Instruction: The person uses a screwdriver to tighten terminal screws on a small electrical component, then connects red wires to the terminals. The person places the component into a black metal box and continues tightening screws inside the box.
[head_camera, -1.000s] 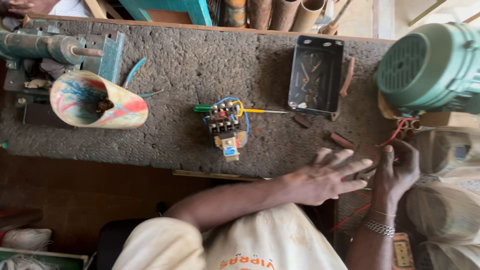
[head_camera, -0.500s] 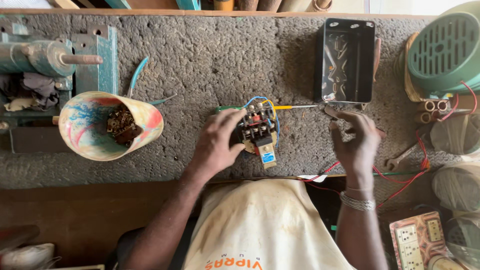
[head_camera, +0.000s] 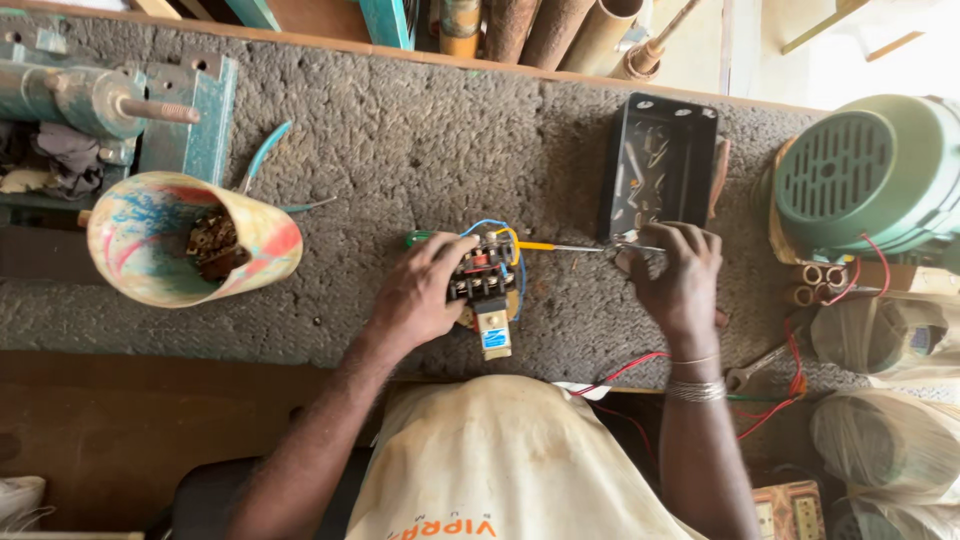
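Nearest the camera, the person's pale shirt fills the lower middle, with both bare forearms reaching up from it onto the rough grey tabletop. A metal bangle sits on the right wrist, and thin red wires trail over the tabletop's near edge beside it.

The left hand lies on the left side of a small black electrical switch block, its grip wrapped around the block's edge, thumb and fingers pressing it down against the tabletop. The block sits near the middle of the tabletop, a little toward the near edge; blue and yellow wires loop over its top, and a small brass-and-blue part hangs from its near end.

The right hand is just to the right of the block, fingers curled in a pinching grip at the metal tip end of a screwdriver. The screwdriver lies flat behind the block, its green handle end showing at the left and its yellow shaft running right to those fingers. Whether the fingers truly clamp the tip or only rest on it I cannot tell.

Just beyond the right hand stands an open black metal box with small loose parts inside. To the far left, a paint-streaked cone-shaped container lies on its side with dark scraps in it, near a teal vise. At the right edge sits a green electric motor. Pipes lean beyond the tabletop's far edge.
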